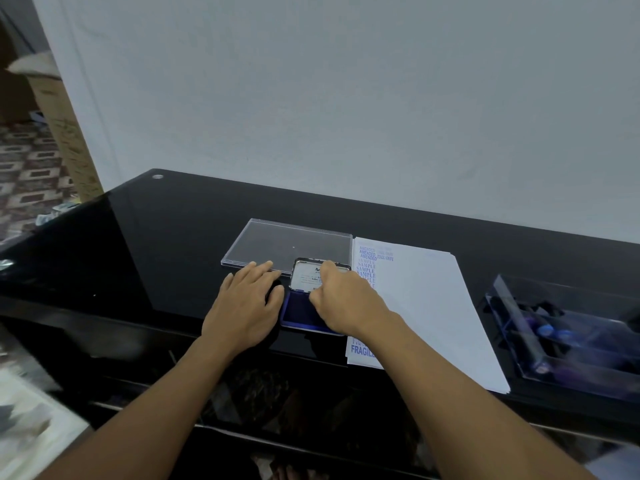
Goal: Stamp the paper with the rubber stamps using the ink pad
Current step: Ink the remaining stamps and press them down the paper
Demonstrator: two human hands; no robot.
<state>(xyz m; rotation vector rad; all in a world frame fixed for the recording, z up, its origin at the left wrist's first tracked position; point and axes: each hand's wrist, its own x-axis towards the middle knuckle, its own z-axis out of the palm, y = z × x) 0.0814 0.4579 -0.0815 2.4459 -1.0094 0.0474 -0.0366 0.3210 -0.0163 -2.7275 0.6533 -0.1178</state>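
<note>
Right grip pinches the ink pad lid, left grip lies flat; tray holds stamps.

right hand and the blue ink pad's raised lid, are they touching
Touching. The head view shows the right hand pinching the far edge of the blue ink pad's raised lid.

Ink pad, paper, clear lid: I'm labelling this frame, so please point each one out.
Ink pad (298, 309): head view, on its blue inked surface.
Paper (426, 306): head view, on a blank white part.
Clear lid (287, 244): head view, on its flat middle.
</note>
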